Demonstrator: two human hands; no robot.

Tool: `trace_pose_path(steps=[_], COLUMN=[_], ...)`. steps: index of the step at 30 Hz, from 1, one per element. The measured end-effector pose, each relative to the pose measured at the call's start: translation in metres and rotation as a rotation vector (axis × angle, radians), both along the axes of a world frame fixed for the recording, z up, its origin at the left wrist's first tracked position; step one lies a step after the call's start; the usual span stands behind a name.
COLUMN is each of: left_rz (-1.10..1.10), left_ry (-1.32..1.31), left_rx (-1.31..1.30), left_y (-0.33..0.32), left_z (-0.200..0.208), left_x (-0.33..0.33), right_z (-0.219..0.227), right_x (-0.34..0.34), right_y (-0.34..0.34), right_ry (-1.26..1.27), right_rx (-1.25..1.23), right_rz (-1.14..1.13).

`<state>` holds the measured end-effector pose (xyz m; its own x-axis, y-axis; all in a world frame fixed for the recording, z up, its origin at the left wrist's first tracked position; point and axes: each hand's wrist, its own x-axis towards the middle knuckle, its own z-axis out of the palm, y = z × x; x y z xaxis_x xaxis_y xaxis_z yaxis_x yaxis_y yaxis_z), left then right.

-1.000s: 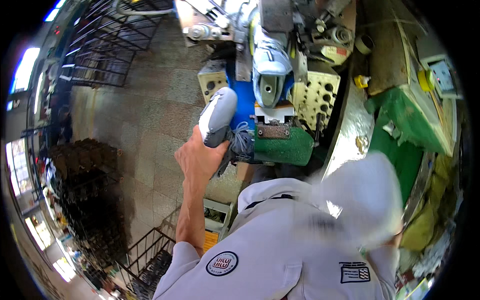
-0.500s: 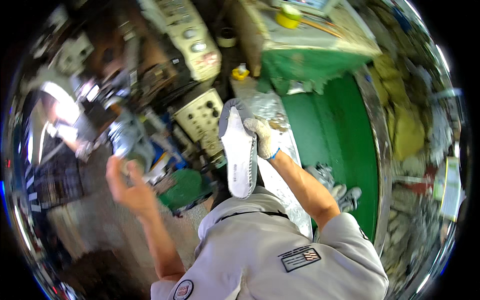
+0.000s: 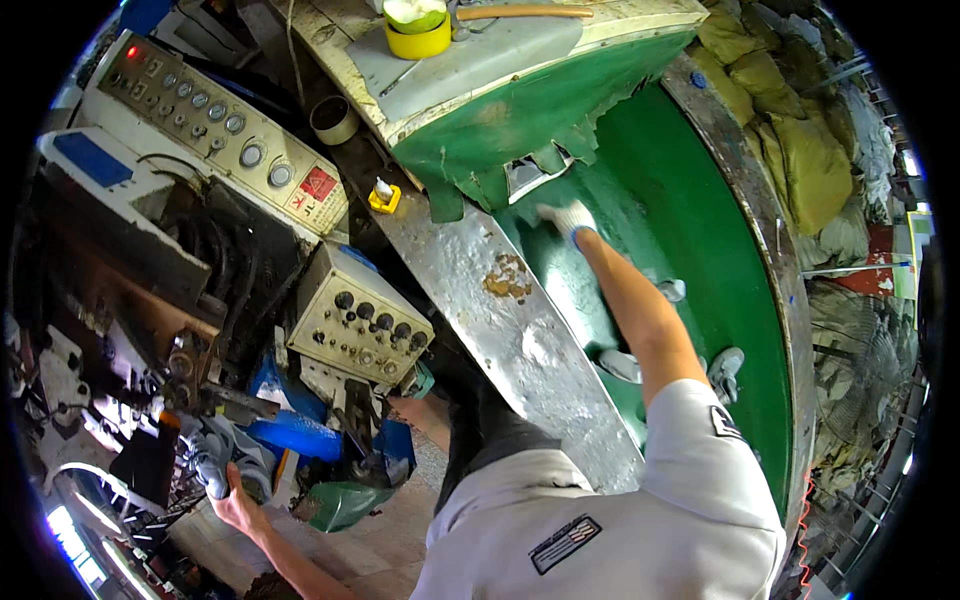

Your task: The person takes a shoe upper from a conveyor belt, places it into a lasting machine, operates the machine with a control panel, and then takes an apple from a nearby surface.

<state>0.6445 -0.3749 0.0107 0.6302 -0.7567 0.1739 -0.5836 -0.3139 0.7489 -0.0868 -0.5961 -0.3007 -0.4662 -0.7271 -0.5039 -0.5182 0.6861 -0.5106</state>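
Observation:
At the lower left, my bare left hand (image 3: 240, 502) grips a grey shoe (image 3: 238, 455) at the machine, with the thumb showing and the other fingers partly hidden by the shoe. Over the green-lined trough (image 3: 690, 250), my right hand (image 3: 568, 218) wears a whitish knit glove with a blue cuff. Motion smears its fingers, and nothing plainly shows in them. Lower in the trough lie several grey shoes, one (image 3: 622, 366) beside my right forearm and another (image 3: 725, 374) near the right wall.
A metal ledge (image 3: 490, 290) runs between trough and machine. A knobbed control box (image 3: 365, 320) and a gauge panel (image 3: 215, 125) stand left. A yellow tape roll (image 3: 417, 40) and a wooden-handled tool (image 3: 525, 12) lie on the table above. Yellowish sacks (image 3: 810, 170) are piled right.
The shoe with a white stitched underside has left my right hand, which has moved right over the trough. My left hand has come to the grey shoe at the machine. The view has turned.

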Motion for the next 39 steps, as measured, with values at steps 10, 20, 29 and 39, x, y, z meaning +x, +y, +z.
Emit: trace_pose_path(steps=[10, 20, 29, 39], left_rz=[-0.177, -0.15, -0.372, 0.062], left_ry=[0.362, 0.442, 1.12, 1.004], left_rx=[0.424, 0.264, 0.16, -0.215], left_y=[0.102, -0.033, -0.065, -0.047], left_z=[-0.026, -0.024, -0.017, -0.018], left_x=[0.062, -0.091, -0.045, 0.045], right_z=[-0.053, 0.162, 0.276, 0.28], right_x=[0.029, 0.246, 0.437, 0.568], right_y=[-0.071, 0.173, 0.157, 0.128], right_ry=[-0.758, -2.222, -1.622, -1.39], right_rx=[-0.388, -0.185, 0.002, -0.226], right_rz=[-0.756, -0.473, 0.059, 0.329])
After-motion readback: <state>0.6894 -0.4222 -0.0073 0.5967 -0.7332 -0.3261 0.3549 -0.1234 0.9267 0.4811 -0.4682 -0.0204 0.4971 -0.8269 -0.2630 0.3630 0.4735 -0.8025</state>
